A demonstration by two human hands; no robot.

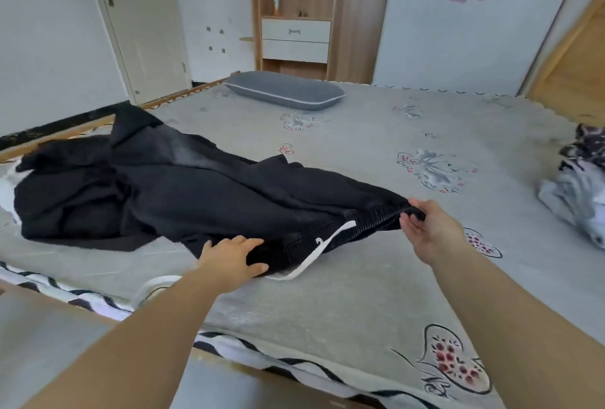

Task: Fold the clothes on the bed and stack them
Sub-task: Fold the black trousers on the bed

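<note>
A pair of black trousers (209, 192) with a ribbed elastic waistband and a white drawstring lies stretched across the grey bed (360, 294), its legs running back to the left over a heap of other black clothes (72, 202). My left hand (235, 258) grips the near end of the waistband. My right hand (429, 225) pinches the far end of the waistband between thumb and fingers and holds it just above the sheet. The waistband is pulled taut between both hands.
A crumpled black, white and grey garment (579, 186) lies at the bed's right edge. A grey pillow (284, 89) sits at the head of the bed. Behind it stand a wooden shelf unit (296, 9) with drawers and a white door (137, 22).
</note>
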